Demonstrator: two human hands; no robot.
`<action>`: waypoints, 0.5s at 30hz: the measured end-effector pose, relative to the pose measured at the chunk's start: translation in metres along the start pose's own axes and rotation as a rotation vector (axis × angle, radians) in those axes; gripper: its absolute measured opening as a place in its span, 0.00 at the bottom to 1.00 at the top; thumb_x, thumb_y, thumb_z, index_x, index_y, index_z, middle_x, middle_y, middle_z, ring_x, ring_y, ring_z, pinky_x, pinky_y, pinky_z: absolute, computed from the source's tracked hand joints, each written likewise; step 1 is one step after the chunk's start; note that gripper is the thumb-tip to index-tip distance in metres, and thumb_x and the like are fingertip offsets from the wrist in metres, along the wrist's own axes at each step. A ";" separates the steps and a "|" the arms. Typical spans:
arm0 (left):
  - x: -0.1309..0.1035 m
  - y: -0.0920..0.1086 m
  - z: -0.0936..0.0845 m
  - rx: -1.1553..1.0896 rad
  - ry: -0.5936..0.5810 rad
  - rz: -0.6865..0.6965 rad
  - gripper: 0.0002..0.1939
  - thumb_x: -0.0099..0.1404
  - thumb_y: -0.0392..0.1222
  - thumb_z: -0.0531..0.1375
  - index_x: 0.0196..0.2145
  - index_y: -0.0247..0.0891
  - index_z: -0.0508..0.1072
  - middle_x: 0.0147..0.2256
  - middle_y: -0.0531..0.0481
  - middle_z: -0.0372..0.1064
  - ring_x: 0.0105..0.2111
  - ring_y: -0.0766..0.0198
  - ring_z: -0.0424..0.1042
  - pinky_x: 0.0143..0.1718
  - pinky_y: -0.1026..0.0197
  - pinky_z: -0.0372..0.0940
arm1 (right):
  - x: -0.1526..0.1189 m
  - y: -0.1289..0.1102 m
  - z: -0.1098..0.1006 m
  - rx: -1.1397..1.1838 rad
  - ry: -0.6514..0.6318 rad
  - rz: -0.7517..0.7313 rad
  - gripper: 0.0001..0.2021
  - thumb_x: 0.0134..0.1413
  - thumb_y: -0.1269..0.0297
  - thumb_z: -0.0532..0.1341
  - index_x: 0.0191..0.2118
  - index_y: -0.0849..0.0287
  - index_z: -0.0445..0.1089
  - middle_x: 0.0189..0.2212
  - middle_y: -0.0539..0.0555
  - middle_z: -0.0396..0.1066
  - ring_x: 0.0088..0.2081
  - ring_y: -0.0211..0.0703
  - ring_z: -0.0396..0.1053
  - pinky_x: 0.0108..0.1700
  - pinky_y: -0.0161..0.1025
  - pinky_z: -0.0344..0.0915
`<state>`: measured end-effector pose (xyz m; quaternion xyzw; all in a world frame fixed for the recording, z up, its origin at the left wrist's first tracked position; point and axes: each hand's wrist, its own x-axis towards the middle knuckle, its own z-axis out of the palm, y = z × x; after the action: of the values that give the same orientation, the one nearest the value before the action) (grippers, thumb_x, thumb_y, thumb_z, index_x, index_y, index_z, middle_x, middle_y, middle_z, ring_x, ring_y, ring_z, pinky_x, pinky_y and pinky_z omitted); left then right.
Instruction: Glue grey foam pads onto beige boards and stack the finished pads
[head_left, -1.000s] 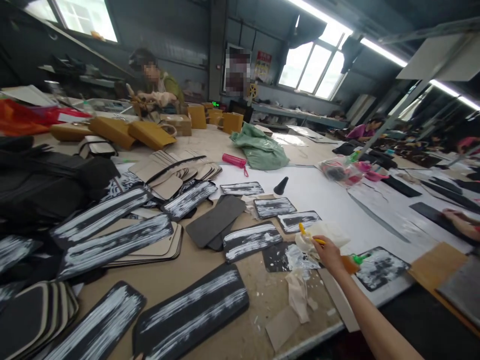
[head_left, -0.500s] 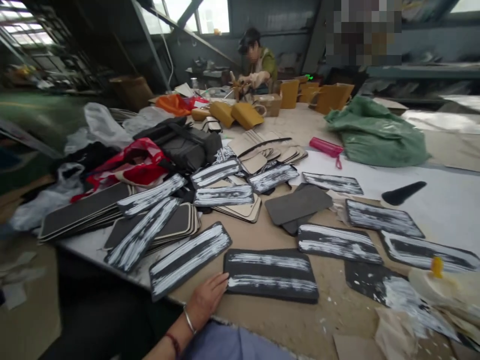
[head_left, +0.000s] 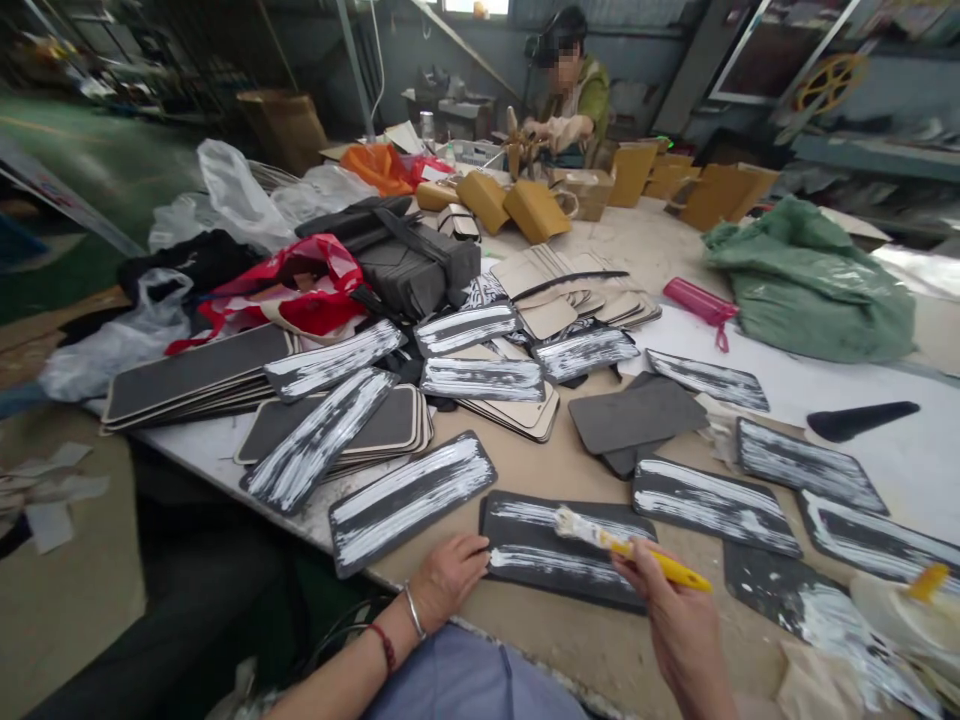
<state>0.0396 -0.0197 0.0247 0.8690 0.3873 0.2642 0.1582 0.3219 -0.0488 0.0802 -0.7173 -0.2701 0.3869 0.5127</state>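
Note:
In front of me lies a dark rectangular panel (head_left: pixel 525 570) with two streaky white bands along its length. My left hand (head_left: pixel 450 580) rests at its left end, fingers stretched out and fingertips touching the edge. A paintbrush (head_left: pixel 660 565) with a yellow handle is gripped in my right hand (head_left: pixel 679 620), above the panel's right half. Its white-coated bristles (head_left: pixel 574 522) are over the upper band; whether they touch it I cannot tell. A second white-streaked panel (head_left: pixel 412 500) lies to the left, and another streaked panel (head_left: pixel 716 505) to the right.
A pale tub (head_left: pixel 911 620) with a yellow handle in it stands at the right. Stacked panels (head_left: pixel 199 375), a red bag (head_left: pixel 322 285) and a green sack (head_left: pixel 817 280) lie around the table. Across it, a person (head_left: pixel 574 100) works near yellow-brown boxes (head_left: pixel 536 210).
My right hand has come into view from the lower right, holding the brush over the panel. My left hand stays at the panel's left end. The view has shifted.

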 end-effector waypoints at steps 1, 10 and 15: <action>0.000 -0.001 0.000 -0.013 -0.004 -0.001 0.08 0.62 0.35 0.53 0.37 0.35 0.71 0.38 0.44 0.71 0.37 0.64 0.70 0.37 0.60 0.70 | -0.004 -0.002 0.024 0.047 -0.040 0.052 0.18 0.40 0.51 0.65 0.35 0.59 0.71 0.29 0.54 0.75 0.32 0.50 0.73 0.37 0.44 0.71; 0.006 -0.008 -0.004 -0.040 -0.051 0.035 0.07 0.62 0.35 0.53 0.35 0.36 0.70 0.37 0.45 0.71 0.33 0.63 0.68 0.35 0.59 0.68 | -0.013 0.006 0.091 0.099 -0.119 0.144 0.19 0.38 0.52 0.66 0.34 0.62 0.70 0.29 0.53 0.74 0.32 0.49 0.73 0.37 0.42 0.72; 0.008 -0.013 -0.005 -0.052 -0.081 0.055 0.06 0.62 0.36 0.54 0.34 0.37 0.71 0.36 0.46 0.70 0.32 0.64 0.67 0.33 0.60 0.67 | -0.015 0.010 0.095 0.110 -0.087 0.184 0.19 0.38 0.52 0.66 0.34 0.61 0.70 0.27 0.52 0.74 0.32 0.49 0.73 0.36 0.41 0.71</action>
<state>0.0338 -0.0044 0.0252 0.8849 0.3495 0.2429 0.1890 0.2345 -0.0140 0.0588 -0.6923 -0.2038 0.4774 0.5013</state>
